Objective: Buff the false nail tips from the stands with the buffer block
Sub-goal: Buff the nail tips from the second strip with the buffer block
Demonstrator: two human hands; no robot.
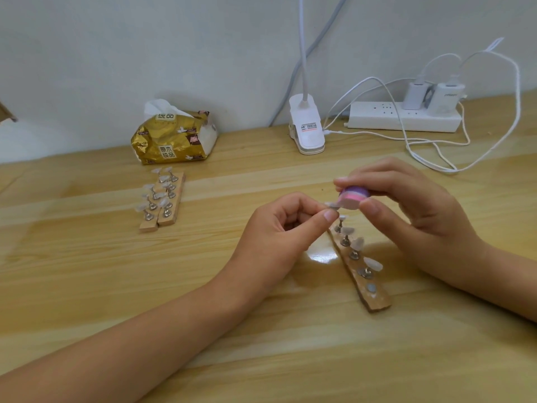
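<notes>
My left hand (286, 228) pinches a small clear false nail tip (331, 205) on its holder between thumb and forefinger. My right hand (406, 205) grips the purple, pink and white buffer block (353, 196) between thumb and fingers, its white face pressed on the tip. Below the hands lies a wooden stand (374, 298) with several tips on metal pegs and one bare magnet spot near its front end. Two more wooden stands (161, 199) with several tips lie side by side to the left.
A gold tissue pack (171, 135) sits at the back left of the wooden table (87, 271). A white clip lamp base (306, 126) stands behind the hands. A power strip (404, 116) with chargers and loose white cables (430, 149) lies at the back right.
</notes>
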